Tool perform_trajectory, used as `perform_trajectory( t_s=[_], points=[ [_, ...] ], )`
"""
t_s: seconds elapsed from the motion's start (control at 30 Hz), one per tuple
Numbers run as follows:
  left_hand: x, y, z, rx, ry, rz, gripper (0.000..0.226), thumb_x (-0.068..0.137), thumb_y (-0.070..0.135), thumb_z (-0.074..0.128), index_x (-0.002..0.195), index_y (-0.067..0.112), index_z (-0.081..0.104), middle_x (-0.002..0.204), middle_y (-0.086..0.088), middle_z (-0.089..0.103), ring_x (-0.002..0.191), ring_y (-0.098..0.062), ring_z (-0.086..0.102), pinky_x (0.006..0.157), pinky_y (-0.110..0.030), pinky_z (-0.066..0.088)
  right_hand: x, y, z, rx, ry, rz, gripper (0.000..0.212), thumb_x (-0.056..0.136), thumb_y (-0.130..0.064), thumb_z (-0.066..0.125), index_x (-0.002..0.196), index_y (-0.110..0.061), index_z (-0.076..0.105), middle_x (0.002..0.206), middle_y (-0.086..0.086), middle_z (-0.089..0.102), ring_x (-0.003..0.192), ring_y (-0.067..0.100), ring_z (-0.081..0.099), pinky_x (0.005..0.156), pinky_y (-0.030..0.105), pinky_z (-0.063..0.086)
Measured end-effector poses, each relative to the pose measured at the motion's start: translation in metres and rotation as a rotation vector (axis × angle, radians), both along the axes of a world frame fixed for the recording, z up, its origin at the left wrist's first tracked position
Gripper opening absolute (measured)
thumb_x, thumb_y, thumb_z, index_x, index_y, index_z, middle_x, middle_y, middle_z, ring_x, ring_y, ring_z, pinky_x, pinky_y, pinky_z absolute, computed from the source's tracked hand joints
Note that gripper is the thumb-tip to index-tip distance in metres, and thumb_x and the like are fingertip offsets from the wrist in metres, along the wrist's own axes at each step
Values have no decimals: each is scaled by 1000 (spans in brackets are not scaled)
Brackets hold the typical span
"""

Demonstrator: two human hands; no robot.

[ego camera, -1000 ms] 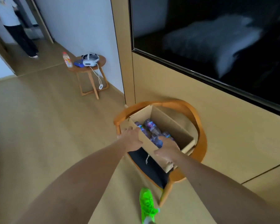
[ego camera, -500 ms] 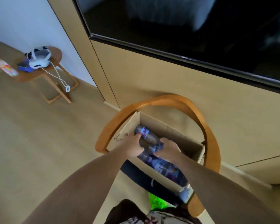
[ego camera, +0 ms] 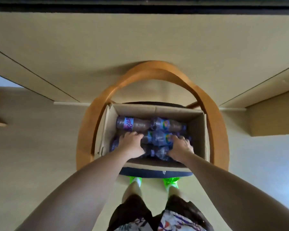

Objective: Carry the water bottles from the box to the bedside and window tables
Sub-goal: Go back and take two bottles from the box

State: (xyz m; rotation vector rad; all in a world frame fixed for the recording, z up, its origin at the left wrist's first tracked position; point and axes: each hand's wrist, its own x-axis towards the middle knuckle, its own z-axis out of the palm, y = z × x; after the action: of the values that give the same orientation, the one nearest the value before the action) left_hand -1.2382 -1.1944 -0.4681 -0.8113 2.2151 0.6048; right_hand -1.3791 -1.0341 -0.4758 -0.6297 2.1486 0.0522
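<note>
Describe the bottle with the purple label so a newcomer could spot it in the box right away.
Find the wooden chair against the wall; an open cardboard box sits on its seat. In the box's far left corner lies the bottle, on its side, just beyond the left hand. Its purple label with white lettering sets it apart; the bottles beside it carry multicoloured labels.
</note>
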Motion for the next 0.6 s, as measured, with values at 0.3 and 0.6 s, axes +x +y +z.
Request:
perform_trajectory(
  t_s=[0.3,0.6],
  points=[
    [16,-29,-71,101,-234,-189,75,76,38,61,149,37,41,144,-5,50,135,-35,43,116,-58,29,-15,-28,-56,66,54,71,80,77,-21,70,149,-26,34,151,9,39,139,34,33,110,54,31],
    [8,-26,-87,108,-181,-307,66,75,27,74,135,19,50,134,-7,50,126,-32,50,97,-47,50,-14,-50,-88,172,133,283,93,76,-29,72,154,-32,22,165,13,15,149,39,12,111,70,18]
  ],
)
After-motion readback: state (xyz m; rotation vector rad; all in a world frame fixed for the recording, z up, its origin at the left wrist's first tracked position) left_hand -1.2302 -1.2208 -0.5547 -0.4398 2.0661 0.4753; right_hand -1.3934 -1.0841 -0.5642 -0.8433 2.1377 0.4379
